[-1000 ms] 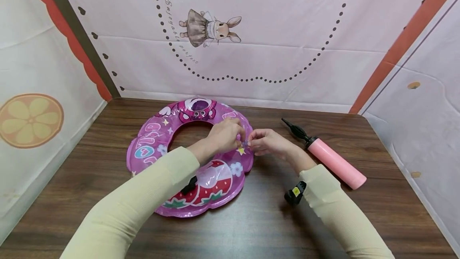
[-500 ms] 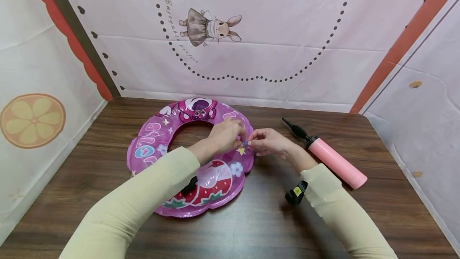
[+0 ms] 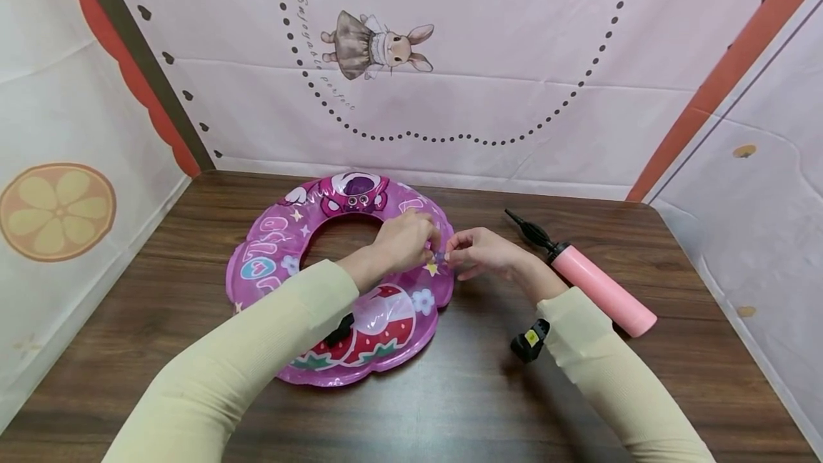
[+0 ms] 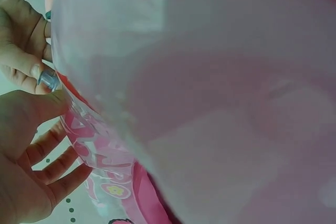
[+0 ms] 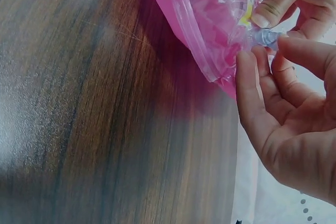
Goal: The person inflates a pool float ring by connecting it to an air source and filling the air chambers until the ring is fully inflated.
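A purple-pink inflatable swim ring (image 3: 379,370) with strawberry and bear prints lies on the table, puffed up. A small clear valve (image 5: 265,37) sticks out of its right side, between the two hands. My left hand (image 3: 406,243) reaches across the ring and pinches the vinyl at the valve's base, thumb (image 5: 265,17) close against it. From the right, my right hand (image 3: 485,256) holds the valve's outer end, its thumb tip (image 5: 294,45) on the end and fingers bent beneath. In the left wrist view the ring's bulging wall (image 4: 210,103) fills most of the picture.
A pink hand pump (image 3: 604,290) with a black nozzle (image 3: 530,232) lies to the right, just beyond the right forearm. The brown wooden table (image 3: 450,406) is bordered by printed cloth walls (image 3: 514,41) at the back and sides.
Both hands stay at the valve. The right hand's lower fingers have loosened and spread a little, and the hand has shifted very slightly to the right. The ring and pump remain in place.
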Available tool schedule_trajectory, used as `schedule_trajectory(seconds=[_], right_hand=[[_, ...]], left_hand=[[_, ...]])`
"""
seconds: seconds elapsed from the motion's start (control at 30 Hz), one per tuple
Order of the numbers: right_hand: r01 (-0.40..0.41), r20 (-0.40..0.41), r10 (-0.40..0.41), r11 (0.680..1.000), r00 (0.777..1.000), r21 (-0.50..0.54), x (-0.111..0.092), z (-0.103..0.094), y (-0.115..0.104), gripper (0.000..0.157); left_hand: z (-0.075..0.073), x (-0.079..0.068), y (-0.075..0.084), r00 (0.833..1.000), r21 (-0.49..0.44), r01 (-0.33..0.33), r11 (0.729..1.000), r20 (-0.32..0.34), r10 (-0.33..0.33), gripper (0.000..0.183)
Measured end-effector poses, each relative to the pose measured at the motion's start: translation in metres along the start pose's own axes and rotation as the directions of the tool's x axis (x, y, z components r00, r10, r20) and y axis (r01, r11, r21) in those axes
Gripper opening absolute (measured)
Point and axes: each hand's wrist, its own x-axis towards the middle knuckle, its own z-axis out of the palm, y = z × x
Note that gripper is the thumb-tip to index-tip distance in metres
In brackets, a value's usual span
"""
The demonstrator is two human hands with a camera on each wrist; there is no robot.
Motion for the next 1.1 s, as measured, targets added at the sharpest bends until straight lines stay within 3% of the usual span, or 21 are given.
schedule_trajectory(seconds=[0.33,0.7,1.1], right_hand=[[-0.005,-0.034,0.005,1.0,0.999,-0.011,0.0,0.003,-0.002,0.011],[0.008,-0.143,-0.006,1.0,0.99,0.017,0.001,0.018,0.001,0.012],[-0.101,0.002,0.101,0.994,0.995,0.046,-0.004,0.003,-0.002,0.01]], left_hand=[[0.0,0.0,0.003,1.0,-0.011,-0.003,1.0,0.009,0.003,0.013],[0.002,0.0,0.003,1.0,-0.026,0.023,0.999,0.006,-0.023,0.012],[-0.004,-0.001,0.006,0.999,-0.017,0.007,1.0,0.04,-0.007,0.011]])
